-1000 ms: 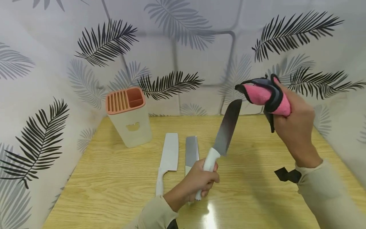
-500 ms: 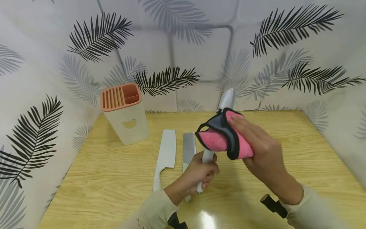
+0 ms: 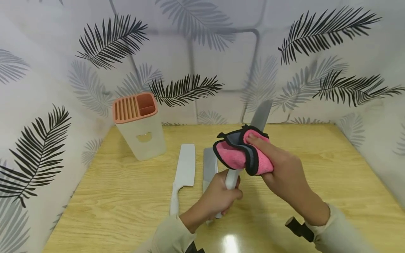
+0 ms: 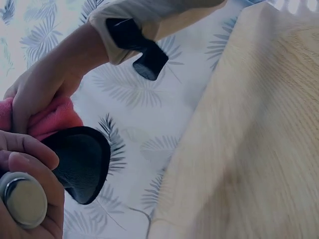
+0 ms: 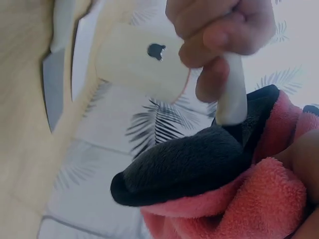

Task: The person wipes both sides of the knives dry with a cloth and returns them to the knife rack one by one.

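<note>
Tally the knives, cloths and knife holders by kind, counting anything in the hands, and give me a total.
Knives: 3 (held knife in the left hand; wide knife and narrow knife on the table)
Cloths: 1 (pink-and-grey cloth in the right hand)
Holders: 1 (cream holder with orange top)
Total: 5

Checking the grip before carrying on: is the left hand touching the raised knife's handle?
Touching. The right wrist view shows the left hand curled round the white handle.
</note>
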Demonstrator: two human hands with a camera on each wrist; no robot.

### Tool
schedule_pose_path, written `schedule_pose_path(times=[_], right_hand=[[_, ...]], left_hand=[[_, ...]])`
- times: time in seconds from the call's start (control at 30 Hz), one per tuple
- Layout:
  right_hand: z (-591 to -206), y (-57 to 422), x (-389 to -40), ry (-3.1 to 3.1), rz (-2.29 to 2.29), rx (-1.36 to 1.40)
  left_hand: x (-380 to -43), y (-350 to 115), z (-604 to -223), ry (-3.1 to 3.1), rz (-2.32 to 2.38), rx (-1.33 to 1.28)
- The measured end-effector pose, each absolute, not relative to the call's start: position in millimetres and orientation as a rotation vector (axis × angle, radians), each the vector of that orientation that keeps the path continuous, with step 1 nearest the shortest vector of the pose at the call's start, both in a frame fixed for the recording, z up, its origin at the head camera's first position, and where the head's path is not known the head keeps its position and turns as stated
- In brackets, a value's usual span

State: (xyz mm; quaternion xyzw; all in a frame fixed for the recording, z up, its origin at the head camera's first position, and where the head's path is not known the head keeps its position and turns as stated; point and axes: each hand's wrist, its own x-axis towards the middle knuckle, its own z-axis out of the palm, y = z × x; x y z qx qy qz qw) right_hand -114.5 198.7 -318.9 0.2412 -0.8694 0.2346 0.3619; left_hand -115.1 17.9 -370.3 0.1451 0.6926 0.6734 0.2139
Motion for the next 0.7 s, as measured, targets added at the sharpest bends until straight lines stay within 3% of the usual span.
schedule_pose_path(times=[0.17, 0.43, 0.7], right_hand=[[-308.1, 204.9, -116.3, -2.242, 0.62, 0.588], [-320.7, 200.1, -104.2, -2.32, 0.667, 0.593], [-303.7, 233.2, -143.1, -2.292, 0.655, 0.37]], left_hand=[[-113.7, 20.1, -363.9, 1.937, 1.876, 0.452], [-110.0, 19.4, -362.3, 1.889, 1.861, 0.318], [-104.8, 19.3, -365.8, 1.892, 1.82, 0.368]])
